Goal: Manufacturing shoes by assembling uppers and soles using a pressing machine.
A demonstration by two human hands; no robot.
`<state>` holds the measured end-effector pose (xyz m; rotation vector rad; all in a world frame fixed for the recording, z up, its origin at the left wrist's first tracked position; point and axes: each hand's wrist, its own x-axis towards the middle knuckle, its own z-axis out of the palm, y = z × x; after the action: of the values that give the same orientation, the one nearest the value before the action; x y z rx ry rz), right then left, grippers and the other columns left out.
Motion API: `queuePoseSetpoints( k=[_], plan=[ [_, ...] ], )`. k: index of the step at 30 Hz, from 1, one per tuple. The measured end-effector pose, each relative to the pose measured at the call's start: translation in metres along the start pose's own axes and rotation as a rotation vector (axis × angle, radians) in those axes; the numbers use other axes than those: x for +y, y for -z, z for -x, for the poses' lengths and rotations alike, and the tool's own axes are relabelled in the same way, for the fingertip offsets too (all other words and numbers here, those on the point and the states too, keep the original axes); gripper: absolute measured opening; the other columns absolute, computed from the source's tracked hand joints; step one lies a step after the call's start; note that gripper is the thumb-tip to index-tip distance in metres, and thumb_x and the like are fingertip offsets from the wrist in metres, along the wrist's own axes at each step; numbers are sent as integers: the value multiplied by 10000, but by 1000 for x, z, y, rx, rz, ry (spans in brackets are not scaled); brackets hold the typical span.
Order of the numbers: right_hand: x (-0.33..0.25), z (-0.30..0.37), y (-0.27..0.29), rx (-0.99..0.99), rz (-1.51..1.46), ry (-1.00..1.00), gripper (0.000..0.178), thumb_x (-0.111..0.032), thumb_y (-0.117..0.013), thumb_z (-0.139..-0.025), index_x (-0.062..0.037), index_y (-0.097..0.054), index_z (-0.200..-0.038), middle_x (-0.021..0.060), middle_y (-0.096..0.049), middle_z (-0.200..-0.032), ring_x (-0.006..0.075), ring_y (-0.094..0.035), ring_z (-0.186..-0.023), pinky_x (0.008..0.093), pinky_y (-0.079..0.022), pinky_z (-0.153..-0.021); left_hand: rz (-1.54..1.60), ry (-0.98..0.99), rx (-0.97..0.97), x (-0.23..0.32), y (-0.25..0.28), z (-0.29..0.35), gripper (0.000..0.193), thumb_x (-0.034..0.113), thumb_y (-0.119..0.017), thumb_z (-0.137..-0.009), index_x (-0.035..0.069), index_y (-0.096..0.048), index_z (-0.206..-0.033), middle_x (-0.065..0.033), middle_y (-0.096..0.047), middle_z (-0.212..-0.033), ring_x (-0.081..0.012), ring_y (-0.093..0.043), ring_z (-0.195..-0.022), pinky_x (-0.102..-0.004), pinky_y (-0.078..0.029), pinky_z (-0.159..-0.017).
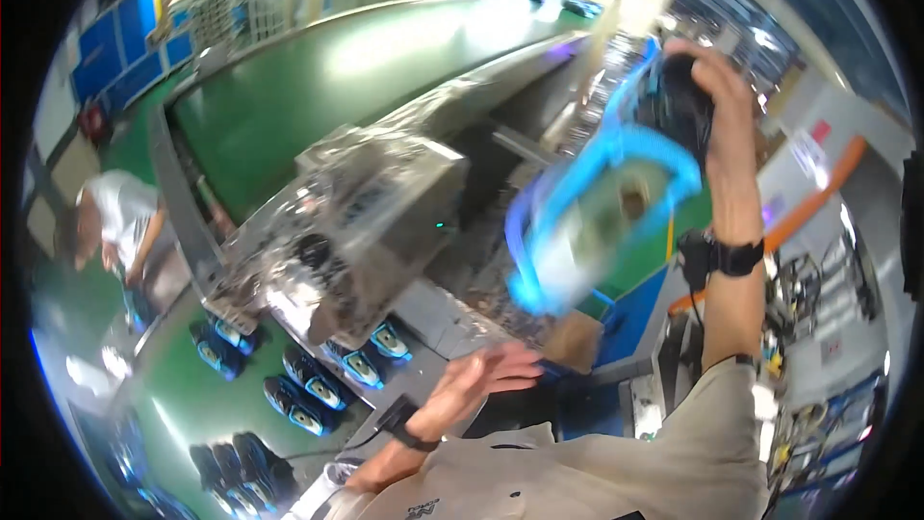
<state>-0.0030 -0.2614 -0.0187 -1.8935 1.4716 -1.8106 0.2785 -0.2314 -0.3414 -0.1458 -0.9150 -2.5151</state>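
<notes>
Up at the right, my right hand (717, 82) is closed around the dark end of a blue and black shoe (630, 146). The shoe is tilted with its sole facing me, and its lower end is smeared by motion. Low in the middle, my left hand (481, 376) is held out with its fingers stretched, touching nothing. Several blue and black shoes (310, 377) stand in rows on a green surface left of that hand.
A foil-covered machine (385, 221) stands ahead beside a wide green conveyor belt (318, 87). A brown carton (575, 342) lies beyond my left hand. Rightward are an orange pipe (835, 188) and tool racks. A person (125, 221) in white works at the far left.
</notes>
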Motion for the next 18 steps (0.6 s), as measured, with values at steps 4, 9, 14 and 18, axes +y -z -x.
queuePoseSetpoints(
  k=[4, 9, 14, 18],
  plan=[
    [-11, 133, 88, 43, 151, -136, 327, -211, -628, -833, 12, -692, -1063, 52, -676, -1033, 114, -616, -929, 261, -479, -851, 437, 224, -360, -36, -81, -85, 890, 664, -424, -927, 48, -204, -1530, -127, -373, -1517, -266, -402, -1372, -470, -324, -1134],
    [-17, 305, 169, 375, 104, -450, 465, -315, -593, -961, 11, -542, -1289, 55, -664, -1067, 106, -609, -959, 250, -481, -841, 429, 576, -209, -131, -149, -107, 623, 410, -549, -969, 56, -383, -1453, -87, -547, -1368, -227, -546, -1240, -410, -398, -1084],
    [-73, 466, 182, 715, 81, -506, 685, -506, -535, -965, -5, -403, -1413, 180, -607, -1241, 223, -625, -1059, 340, -547, -863, 86, 503, -191, -231, -180, -128, 502, 180, -540, -978, 5, -396, -1426, -121, -574, -1313, -210, -586, -1177, -361, -481, -1014],
    [-57, 586, 189, 1030, 219, -612, 755, -446, -762, -791, -39, -480, -1361, 146, -627, -1177, 179, -609, -1060, 303, -540, -853, -311, 481, -215, -329, -217, -120, 646, 149, -648, -926, -27, -345, -1470, -119, -556, -1315, -165, -561, -1137, -307, -450, -986]
  ],
)
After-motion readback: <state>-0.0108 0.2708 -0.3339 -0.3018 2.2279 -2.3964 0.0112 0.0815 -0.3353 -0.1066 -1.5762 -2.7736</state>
